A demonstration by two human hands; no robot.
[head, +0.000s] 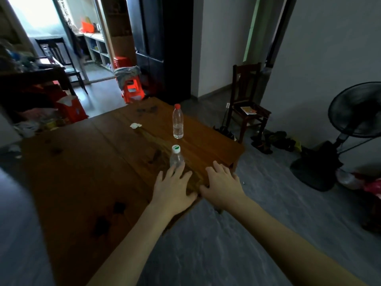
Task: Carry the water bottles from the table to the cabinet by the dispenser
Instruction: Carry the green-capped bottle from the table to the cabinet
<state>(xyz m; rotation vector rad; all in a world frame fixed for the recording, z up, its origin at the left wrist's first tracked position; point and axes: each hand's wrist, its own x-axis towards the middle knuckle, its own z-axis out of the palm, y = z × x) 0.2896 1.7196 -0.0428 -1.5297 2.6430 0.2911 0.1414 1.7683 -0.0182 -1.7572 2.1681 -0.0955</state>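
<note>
Two clear water bottles stand upright on the brown wooden table point(86, 174). The nearer bottle point(176, 156) has a white and green cap. The farther bottle point(178, 121) has a red cap and stands toward the table's far side. My left hand point(174, 187) reaches over the table with fingers spread, its fingertips just in front of the nearer bottle's base and hiding it. My right hand point(221, 183) hovers beside it near the table's right edge, fingers spread and holding nothing.
A crumpled white tissue point(135, 125) lies on the table. A dark wooden chair point(248, 104) stands to the right of the table, a black floor fan point(348, 131) farther right. Orange stools point(133, 90) sit beyond the table. Clutter fills the left side.
</note>
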